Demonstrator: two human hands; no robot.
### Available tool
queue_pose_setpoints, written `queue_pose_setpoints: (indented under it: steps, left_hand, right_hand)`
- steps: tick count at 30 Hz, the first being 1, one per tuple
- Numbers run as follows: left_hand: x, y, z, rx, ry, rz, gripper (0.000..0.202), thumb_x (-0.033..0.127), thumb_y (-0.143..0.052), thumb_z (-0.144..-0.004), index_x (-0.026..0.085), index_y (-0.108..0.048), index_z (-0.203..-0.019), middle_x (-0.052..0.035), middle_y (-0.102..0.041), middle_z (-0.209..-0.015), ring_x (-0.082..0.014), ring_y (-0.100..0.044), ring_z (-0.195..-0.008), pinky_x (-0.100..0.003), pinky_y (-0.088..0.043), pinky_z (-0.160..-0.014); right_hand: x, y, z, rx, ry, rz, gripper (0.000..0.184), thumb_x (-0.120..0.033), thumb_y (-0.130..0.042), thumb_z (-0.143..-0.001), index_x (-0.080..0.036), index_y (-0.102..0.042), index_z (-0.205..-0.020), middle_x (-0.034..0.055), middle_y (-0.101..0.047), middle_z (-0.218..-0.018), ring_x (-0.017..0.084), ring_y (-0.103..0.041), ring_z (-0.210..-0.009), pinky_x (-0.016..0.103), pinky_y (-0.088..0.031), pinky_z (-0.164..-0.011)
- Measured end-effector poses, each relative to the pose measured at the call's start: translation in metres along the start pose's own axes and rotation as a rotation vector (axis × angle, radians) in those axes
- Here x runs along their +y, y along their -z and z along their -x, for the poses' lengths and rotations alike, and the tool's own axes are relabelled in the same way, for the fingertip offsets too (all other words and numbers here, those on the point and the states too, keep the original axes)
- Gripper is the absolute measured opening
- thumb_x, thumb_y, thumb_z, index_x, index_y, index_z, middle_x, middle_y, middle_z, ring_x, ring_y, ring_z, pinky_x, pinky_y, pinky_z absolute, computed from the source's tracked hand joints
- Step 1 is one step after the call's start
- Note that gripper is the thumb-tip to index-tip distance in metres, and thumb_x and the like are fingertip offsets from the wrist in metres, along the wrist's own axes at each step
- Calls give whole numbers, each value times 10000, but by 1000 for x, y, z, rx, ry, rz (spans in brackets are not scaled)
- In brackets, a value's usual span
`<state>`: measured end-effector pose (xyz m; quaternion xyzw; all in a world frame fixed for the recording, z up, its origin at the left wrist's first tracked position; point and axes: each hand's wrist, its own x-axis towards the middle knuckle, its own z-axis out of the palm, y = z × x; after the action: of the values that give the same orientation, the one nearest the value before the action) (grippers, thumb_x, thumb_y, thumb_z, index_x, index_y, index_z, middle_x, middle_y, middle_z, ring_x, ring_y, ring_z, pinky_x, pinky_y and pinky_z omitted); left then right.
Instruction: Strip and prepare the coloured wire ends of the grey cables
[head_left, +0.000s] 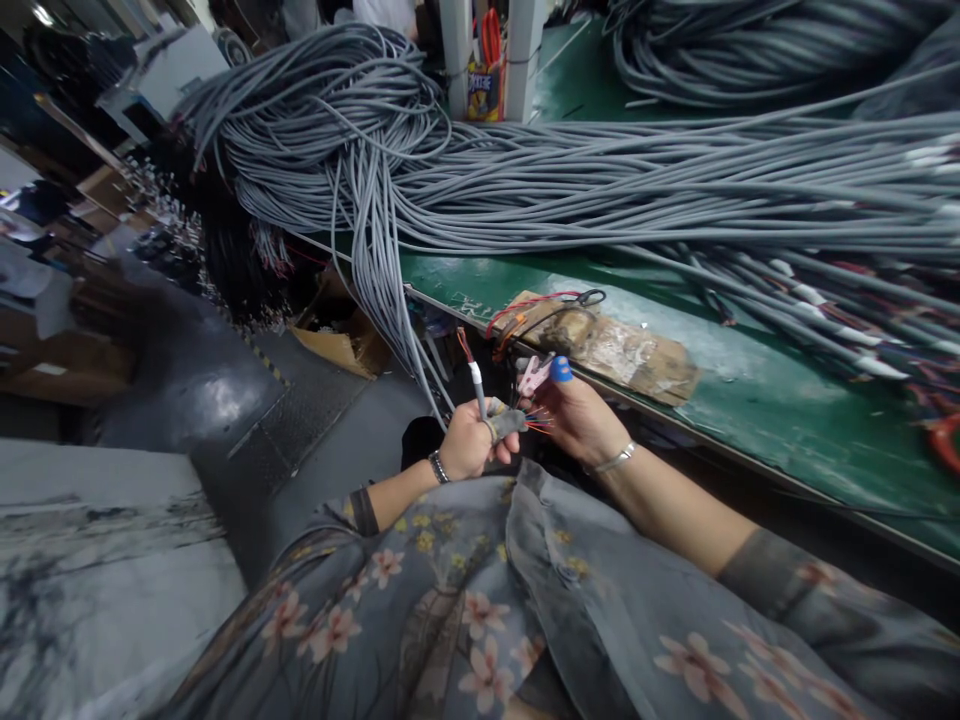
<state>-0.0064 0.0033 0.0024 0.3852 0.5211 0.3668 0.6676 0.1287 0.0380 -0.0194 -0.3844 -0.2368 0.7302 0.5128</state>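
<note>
My left hand (pixel 472 440) is closed around a grey cable (pixel 481 392), whose upper end stands up out of the fist. White tape (pixel 475 373) wraps that end, and reddish-brown wire cores (pixel 464 345) stick out above it. A grey wrapping (pixel 508 424) covers my left thumb. From beside it, thin red and blue wires (pixel 538 420) fan out toward my right hand (pixel 589 420). Blue tape (pixel 561 369) covers my right thumb tip, which is bent against a small pinkish piece (pixel 534 376) too blurred to name. The right fingers are mostly hidden.
A big heap of grey cables (pixel 322 130) spreads along the green bench (pixel 750 400). Near its edge lies a taped cardboard-like block (pixel 630 360) with red and black leads. An open carton (pixel 337 345) sits below left. Red-handled tools (pixel 490 40) stand at the back.
</note>
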Motion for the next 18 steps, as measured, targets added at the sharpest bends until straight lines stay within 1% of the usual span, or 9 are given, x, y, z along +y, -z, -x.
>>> queue_pose_setpoints:
  steps: [4,7,10,14,18]
  left_hand:
    - [1,2,6,7,-21,-7,512,611,-722,-571,160,-483,-527,23,-527,-443,-48,-431,-321,-178,-212,-323]
    - [0,3,9,20,-36,4,507,604,-724,-573,160,-482,-525,19,-532,-444,-47,-429,-323,-179,-215,-325]
    - [0,2,8,40,-46,36,507,603,-729,-557,165,-474,-533,25,-533,-441,-47,-423,-319,-181,-220,-321]
    - [1,0,4,52,-39,66,511,604,-737,-543,169,-468,-554,34,-526,-441,-48,-423,-319,-180,-218,-321]
    - [1,-2,0,77,-36,91,512,602,-741,-540,168,-469,-570,36,-516,-433,-53,-425,-316,-179,-194,-320]
  right_hand:
    - [-3,1,2,-44,-76,-52,402,-632,-681,-692,-233,-645,-736,5,-673,-742,139,-606,-644,254,-483,-558]
    - [-5,4,1,-59,-114,-67,345,-576,-690,-713,-234,-648,-725,11,-683,-765,143,-616,-656,253,-484,-557]
    - [-3,7,0,-45,-54,-19,288,-509,-723,-712,-236,-666,-783,-2,-672,-744,129,-597,-632,236,-469,-528]
    - [2,8,-2,-32,22,23,317,-520,-740,-693,-227,-664,-785,-11,-659,-722,111,-561,-593,229,-460,-522]
    - [1,9,-1,-44,5,0,368,-542,-783,-625,-227,-695,-795,-13,-665,-725,112,-564,-605,242,-484,-565]
